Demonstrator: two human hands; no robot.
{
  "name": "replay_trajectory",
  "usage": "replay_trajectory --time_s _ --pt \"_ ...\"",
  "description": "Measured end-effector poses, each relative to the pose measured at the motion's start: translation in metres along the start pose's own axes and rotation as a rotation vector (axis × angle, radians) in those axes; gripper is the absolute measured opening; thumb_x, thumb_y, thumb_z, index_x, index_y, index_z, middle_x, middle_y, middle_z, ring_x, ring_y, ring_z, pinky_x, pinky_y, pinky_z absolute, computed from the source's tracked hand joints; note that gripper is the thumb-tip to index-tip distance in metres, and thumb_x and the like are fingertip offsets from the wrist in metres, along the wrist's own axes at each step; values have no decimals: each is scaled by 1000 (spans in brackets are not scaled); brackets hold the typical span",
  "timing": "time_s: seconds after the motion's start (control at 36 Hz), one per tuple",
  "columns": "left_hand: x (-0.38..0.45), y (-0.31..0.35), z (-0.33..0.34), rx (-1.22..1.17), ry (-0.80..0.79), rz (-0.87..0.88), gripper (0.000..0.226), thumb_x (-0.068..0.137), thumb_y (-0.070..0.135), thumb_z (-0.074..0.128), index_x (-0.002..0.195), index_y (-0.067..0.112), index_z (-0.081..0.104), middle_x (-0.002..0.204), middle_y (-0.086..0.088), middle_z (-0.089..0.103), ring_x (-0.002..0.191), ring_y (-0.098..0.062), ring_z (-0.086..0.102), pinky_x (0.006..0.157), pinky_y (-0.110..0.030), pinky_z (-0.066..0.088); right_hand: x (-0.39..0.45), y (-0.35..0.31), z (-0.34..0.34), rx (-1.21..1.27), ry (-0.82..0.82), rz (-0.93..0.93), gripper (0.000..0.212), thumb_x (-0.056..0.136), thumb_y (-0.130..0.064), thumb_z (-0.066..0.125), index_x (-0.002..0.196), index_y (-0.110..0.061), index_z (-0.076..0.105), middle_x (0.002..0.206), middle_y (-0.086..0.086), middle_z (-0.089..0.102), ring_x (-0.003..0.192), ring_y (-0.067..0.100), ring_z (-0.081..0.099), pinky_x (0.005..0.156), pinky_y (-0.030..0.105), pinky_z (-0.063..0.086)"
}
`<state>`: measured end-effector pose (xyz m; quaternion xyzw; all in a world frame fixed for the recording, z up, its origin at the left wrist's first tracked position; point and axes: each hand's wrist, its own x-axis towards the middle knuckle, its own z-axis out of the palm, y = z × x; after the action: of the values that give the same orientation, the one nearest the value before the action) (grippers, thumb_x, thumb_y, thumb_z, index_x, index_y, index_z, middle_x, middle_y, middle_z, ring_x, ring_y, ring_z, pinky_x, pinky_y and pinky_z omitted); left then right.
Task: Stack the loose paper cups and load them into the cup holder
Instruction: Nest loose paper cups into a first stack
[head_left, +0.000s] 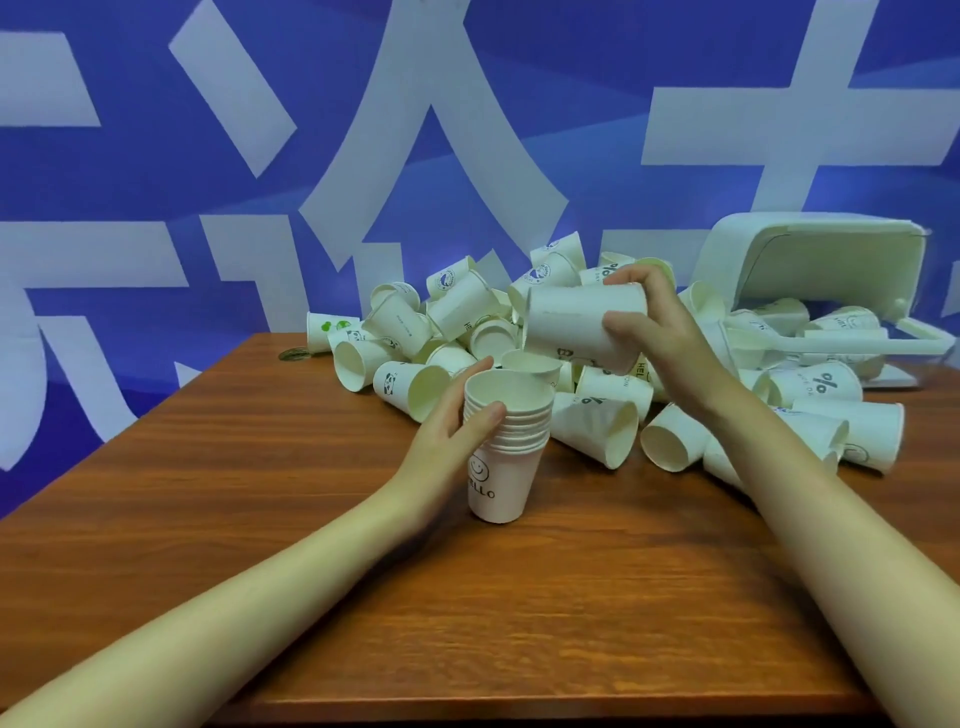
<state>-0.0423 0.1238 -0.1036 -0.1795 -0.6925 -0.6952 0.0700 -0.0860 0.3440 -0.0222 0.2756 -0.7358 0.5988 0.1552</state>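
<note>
A stack of several white paper cups (506, 447), the bottom one printed with a smiley and "HELLO", stands upright on the wooden table (260, 519). My left hand (457, 415) grips the stack near its rims. My right hand (649, 322) holds a single white cup (571, 327) tilted on its side, up and to the right of the stack, over the pile. A heap of loose paper cups (597, 415) lies across the back of the table. I cannot identify a cup holder for certain.
A white plastic bin (810, 260) lies tipped on its side at the back right, cups spilling from its mouth. A blue wall with large white characters stands right behind the table. Bare wood lies in front of the stack.
</note>
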Motion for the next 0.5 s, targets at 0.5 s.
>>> replay_trajectory --time_s 0.5 --pt "-7 -2 36 -64 -37 -28 45 96 36 48 138 20 50 140 1 55 135 -18 46 114 -50 30 -24 3 22 -313 -147 -129 43 74 -55 62 112 -34 68 127 -11 58 122 -3 49 104 12 34"
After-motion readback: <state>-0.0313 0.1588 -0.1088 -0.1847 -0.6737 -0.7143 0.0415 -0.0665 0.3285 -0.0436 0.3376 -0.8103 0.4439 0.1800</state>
